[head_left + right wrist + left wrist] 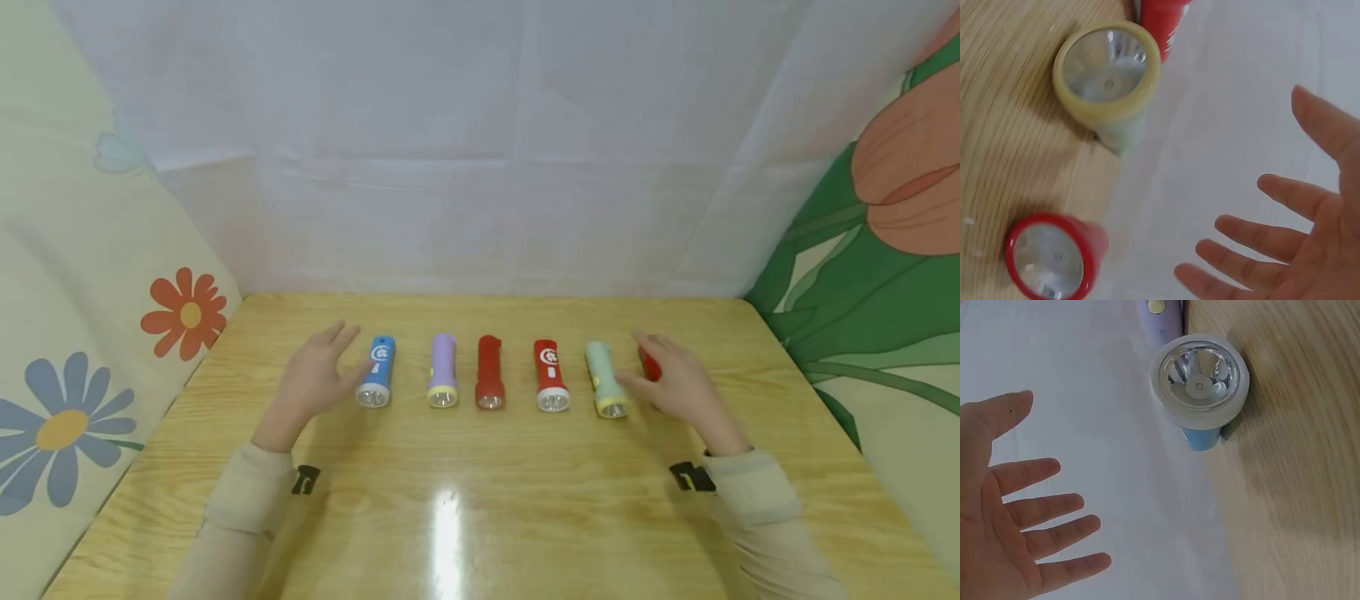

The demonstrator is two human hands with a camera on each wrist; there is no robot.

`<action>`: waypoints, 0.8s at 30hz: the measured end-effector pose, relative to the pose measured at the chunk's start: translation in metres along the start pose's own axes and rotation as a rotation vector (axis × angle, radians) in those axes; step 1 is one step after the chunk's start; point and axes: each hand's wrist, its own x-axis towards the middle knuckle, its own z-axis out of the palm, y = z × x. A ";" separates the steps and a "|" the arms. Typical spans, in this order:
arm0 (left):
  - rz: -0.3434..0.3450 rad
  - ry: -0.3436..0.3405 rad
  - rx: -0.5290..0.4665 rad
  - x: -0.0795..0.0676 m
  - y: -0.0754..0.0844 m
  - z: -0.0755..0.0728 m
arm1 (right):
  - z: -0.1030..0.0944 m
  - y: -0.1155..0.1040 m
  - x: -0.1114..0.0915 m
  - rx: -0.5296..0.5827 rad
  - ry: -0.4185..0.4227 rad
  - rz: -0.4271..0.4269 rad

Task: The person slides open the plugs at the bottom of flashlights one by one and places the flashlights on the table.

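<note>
Several flashlights lie in a row on the wooden table, lenses toward the person. From the left come a blue flashlight [381,367], a purple flashlight [443,367], a dark red flashlight [490,371], a red flashlight with a white head [551,373] and a mint green flashlight [603,372] with a yellow rim. At the right end, another red flashlight [1054,256] is mostly hidden by the right hand in the head view. My left hand [318,375], fingers spread, hovers beside the blue flashlight. The right hand [675,379] hovers over the end red flashlight, fingers extended, holding nothing.
The wooden table [510,500] reaches back to a white cloth [480,167]. Flower-printed cloths [67,292] border both sides. A dark strap with a buckle [692,477] shows at the right wrist, and a similar one [306,479] at the left.
</note>
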 end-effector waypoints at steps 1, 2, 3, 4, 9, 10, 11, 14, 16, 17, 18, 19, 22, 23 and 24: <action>-0.002 0.004 -0.011 0.000 -0.001 0.000 | 0.001 -0.002 0.001 0.013 0.015 -0.009; -0.005 0.005 -0.023 0.001 -0.002 0.000 | 0.002 -0.004 0.001 0.025 0.034 -0.016; -0.015 -0.002 -0.036 0.001 -0.004 0.000 | 0.003 -0.006 0.002 0.039 0.053 -0.024; -0.021 -0.005 -0.037 0.001 -0.005 0.000 | 0.004 -0.009 0.003 0.055 0.073 -0.031; -0.029 0.019 -0.025 0.002 -0.011 -0.001 | 0.011 -0.022 0.007 0.155 0.127 -0.018; -0.025 0.037 -0.025 0.002 -0.011 -0.001 | 0.013 -0.024 0.007 0.177 0.129 -0.009; -0.018 0.061 -0.028 0.002 -0.012 0.000 | 0.015 -0.027 0.008 0.196 0.135 -0.003; 0.018 0.138 -0.046 0.003 -0.015 0.002 | 0.022 -0.034 0.011 0.253 0.148 0.009; 0.037 0.168 -0.061 0.005 -0.019 0.003 | 0.028 -0.039 0.012 0.284 0.166 0.001; 0.043 0.178 -0.069 0.006 -0.021 0.004 | 0.031 -0.041 0.013 0.298 0.168 -0.006; 0.046 0.178 -0.079 0.007 -0.022 0.003 | 0.033 -0.044 0.014 0.312 0.165 -0.011; 0.042 0.173 -0.090 0.007 -0.024 0.003 | 0.036 -0.047 0.015 0.330 0.160 -0.015; 0.021 0.160 -0.132 0.010 -0.030 0.005 | 0.043 -0.057 0.019 0.377 0.117 -0.029; 0.016 0.158 -0.145 0.010 -0.032 0.006 | 0.045 -0.060 0.021 0.391 0.101 -0.036; 0.011 0.153 -0.160 0.011 -0.034 0.007 | 0.047 -0.064 0.022 0.409 0.087 -0.042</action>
